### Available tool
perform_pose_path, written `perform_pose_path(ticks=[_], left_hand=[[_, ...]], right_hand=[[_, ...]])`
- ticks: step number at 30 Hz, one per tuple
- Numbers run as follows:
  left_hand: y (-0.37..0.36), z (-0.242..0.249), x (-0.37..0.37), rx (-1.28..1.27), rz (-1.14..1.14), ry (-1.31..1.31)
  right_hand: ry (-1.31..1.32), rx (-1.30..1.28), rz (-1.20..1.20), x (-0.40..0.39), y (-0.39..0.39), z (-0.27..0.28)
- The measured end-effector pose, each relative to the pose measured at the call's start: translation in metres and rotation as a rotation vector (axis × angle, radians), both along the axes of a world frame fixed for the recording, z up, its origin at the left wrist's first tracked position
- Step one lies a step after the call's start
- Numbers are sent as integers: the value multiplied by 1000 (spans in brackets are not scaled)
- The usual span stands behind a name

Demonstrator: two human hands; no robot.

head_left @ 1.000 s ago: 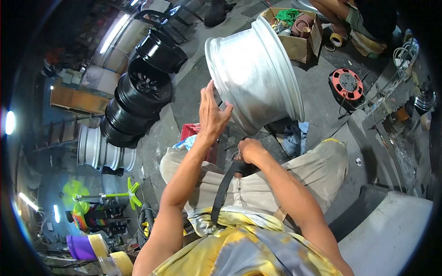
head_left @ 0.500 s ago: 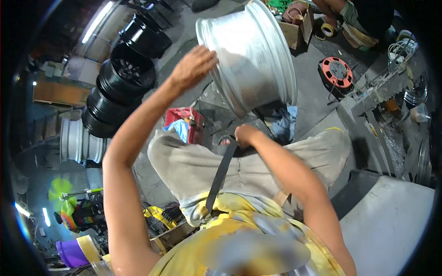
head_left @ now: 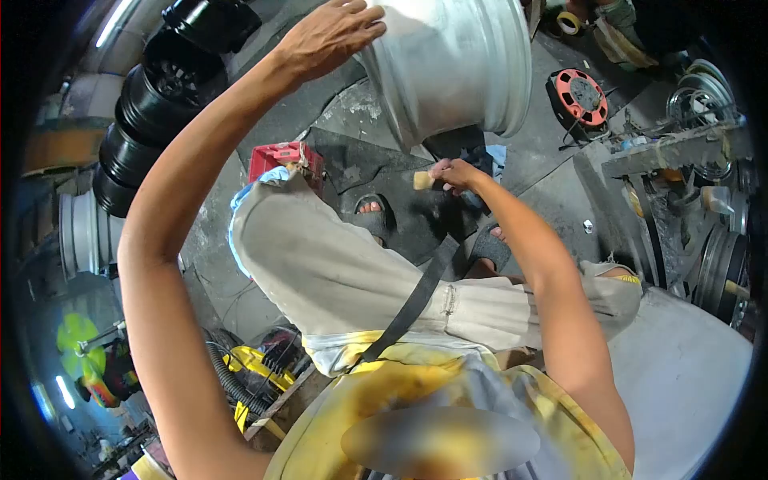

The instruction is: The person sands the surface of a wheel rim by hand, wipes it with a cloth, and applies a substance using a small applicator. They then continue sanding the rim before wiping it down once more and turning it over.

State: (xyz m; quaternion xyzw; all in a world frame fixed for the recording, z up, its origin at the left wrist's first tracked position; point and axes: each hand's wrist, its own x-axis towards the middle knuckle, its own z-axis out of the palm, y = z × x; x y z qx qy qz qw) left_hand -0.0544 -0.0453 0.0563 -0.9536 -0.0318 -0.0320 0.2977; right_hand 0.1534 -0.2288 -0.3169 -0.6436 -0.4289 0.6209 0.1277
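A large silver wheel rim [head_left: 448,72] stands upright in front of me, its top cut off by the frame. My left hand [head_left: 332,40] lies at the rim's left edge, fingers slightly bent and apart, fingertips against the metal. Lower down, below the barrel, my right hand [head_left: 460,176] has its fingers closed on a small yellowish-tan block [head_left: 422,181], which looks like a piece of sponge. A dark cloth strap [head_left: 412,300] hangs across my lap.
Black wheel rims [head_left: 164,92] are stacked at the left, with a silver one [head_left: 80,232] below. A red crate [head_left: 280,156] sits near my knee. An orange cable reel [head_left: 582,98] lies on the floor at right. Behind it, part of another person [head_left: 628,28] shows.
My right hand has moved forward from my lap towards the rim's underside, and the tan block now shows in it. My left hand stays at the rim's edge. The view has tilted down.
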Motion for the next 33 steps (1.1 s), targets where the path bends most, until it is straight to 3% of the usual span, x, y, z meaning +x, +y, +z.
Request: perform_pose_path(ticks=[1,2,4,6,8,10,11,13,15,17,18,19,21,23,25,27,28,33], left_hand=[[-8,-2,-1,2,-19,42],[-13,-6,-1,-82,-48,40],[-29,-28,-7,-24,-24,52],[-48,-41,-9,20,15,75],[-49,-41,-12,-27,3,38],[-40,-40,-16,-79,-38,-23],[-31,-35,-14,-84,-38,-29],[-10,-19,-7,-163,-97,-98],[8,-5,-3,-146,-77,-141],[20,2,-2,-121,-12,-162],[21,2,-1,-119,-16,-158],[19,3,0,-129,13,-130],[15,-6,-3,-138,38,-98],[-2,-24,-8,-5,31,-83],[-28,-33,-10,-67,-62,-80],[-52,-51,-13,-194,-60,-10],[-62,-57,-14,-240,-75,17],[-80,-56,-17,-324,-74,101]], right_hand=[[-107,152,7,2,-7,-26],[-103,139,15,5,-18,-23],[-1001,606,172,19,-44,-11],[-1097,252,406,41,-50,-2],[-1027,323,143,73,-79,-46],[-1007,-87,257,77,-79,-18],[-1012,-92,259,80,-85,-19],[-952,-321,623,89,-93,-19],[-865,-437,649,72,-79,10],[-929,-275,417,48,-64,37],[-1036,-101,302,50,-67,-19],[-1034,-99,297,50,-56,-15],[-977,150,75,47,-34,0],[-897,156,-36,65,-27,-21],[-825,159,-150,85,-35,-33],[-924,111,-504,95,-48,-32],[-871,94,-568,107,-57,-41],[-908,55,-471,110,-77,-60]])
